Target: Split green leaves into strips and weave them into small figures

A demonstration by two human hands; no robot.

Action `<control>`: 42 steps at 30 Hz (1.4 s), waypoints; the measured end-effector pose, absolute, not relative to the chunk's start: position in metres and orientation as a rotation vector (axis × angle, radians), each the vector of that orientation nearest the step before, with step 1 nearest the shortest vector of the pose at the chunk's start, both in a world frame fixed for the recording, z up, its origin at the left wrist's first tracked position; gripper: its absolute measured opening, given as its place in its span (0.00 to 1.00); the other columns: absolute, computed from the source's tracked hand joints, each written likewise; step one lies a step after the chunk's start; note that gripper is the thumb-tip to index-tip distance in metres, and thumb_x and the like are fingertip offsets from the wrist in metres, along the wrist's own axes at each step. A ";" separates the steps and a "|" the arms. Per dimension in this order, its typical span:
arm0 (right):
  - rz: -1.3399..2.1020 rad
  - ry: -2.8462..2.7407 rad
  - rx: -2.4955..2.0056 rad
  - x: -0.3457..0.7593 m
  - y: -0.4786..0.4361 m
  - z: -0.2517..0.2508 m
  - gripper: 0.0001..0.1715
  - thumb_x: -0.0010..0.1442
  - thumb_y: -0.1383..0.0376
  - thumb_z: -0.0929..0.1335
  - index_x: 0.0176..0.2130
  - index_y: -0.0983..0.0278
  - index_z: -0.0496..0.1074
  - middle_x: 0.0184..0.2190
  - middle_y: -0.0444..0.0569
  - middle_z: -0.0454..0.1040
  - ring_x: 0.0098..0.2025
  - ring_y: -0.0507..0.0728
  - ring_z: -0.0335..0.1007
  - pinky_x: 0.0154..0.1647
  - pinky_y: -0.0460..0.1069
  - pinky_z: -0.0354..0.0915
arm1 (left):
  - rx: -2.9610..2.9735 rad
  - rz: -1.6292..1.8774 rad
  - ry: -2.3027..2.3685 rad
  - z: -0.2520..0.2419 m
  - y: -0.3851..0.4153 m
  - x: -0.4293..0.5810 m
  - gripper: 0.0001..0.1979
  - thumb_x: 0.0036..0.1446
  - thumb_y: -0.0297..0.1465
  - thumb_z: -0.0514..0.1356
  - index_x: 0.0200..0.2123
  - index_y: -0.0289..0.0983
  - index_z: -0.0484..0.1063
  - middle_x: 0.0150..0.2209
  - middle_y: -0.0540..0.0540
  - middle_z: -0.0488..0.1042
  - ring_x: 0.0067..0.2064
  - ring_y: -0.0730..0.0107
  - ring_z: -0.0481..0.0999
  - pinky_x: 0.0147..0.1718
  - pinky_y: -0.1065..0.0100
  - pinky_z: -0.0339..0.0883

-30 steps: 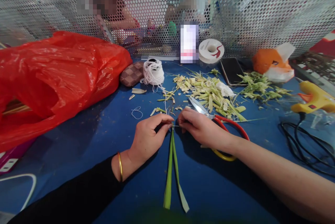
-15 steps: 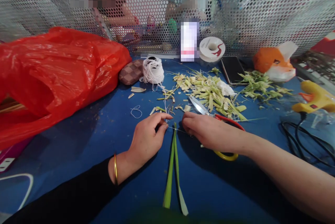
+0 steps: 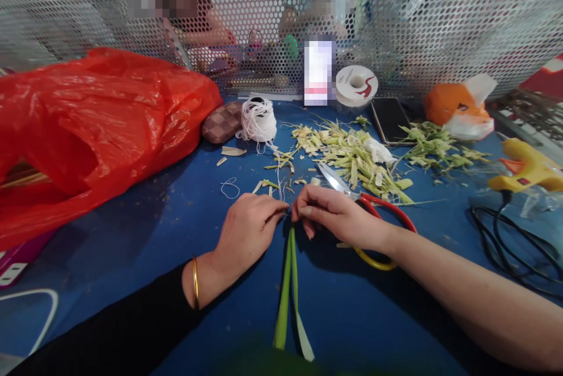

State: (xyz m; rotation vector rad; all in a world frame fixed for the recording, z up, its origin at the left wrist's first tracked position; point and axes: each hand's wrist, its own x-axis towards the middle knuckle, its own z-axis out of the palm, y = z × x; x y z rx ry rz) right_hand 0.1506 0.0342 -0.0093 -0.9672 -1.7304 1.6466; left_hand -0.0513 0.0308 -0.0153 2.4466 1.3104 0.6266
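Note:
Two long green leaf strips (image 3: 285, 300) lie on the blue table in front of me, joined at their narrow upper tips and spread apart lower down. At those tips my left hand (image 3: 248, 226) is closed in a pinch on fine white thread. My right hand (image 3: 336, 212) is pinched at the same spot from the other side, its fingers almost meeting the left ones; the thread between them is mostly hidden. White strands (image 3: 280, 179) run up from there toward a ball of white string (image 3: 258, 121). Scissors (image 3: 334, 178) with red and yellow handles lie partly under my right wrist.
Leaf scraps (image 3: 352, 156) are heaped beyond my hands. A white spool (image 3: 357, 84), a dark phone (image 3: 391, 119) and a lit screen (image 3: 317, 74) stand by the mesh panel (image 3: 264, 18). A red plastic bag (image 3: 132, 106) fills the left; a yellow glue gun (image 3: 528, 168) lies right.
My right hand has moved left and turned, bringing its fingers to the leaf tips beside my left hand. The thread stretched between the hands before is now mostly hidden.

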 end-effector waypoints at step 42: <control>1.398 -1.872 -1.081 0.145 0.030 -0.019 0.09 0.66 0.70 0.59 0.33 0.62 0.63 0.25 0.42 0.68 0.28 0.52 0.67 0.33 0.48 0.63 | 2.062 0.590 1.100 -0.013 0.036 -0.048 0.09 0.63 0.26 0.49 0.31 0.38 0.65 0.29 0.50 0.69 0.32 0.71 0.68 0.33 0.68 0.62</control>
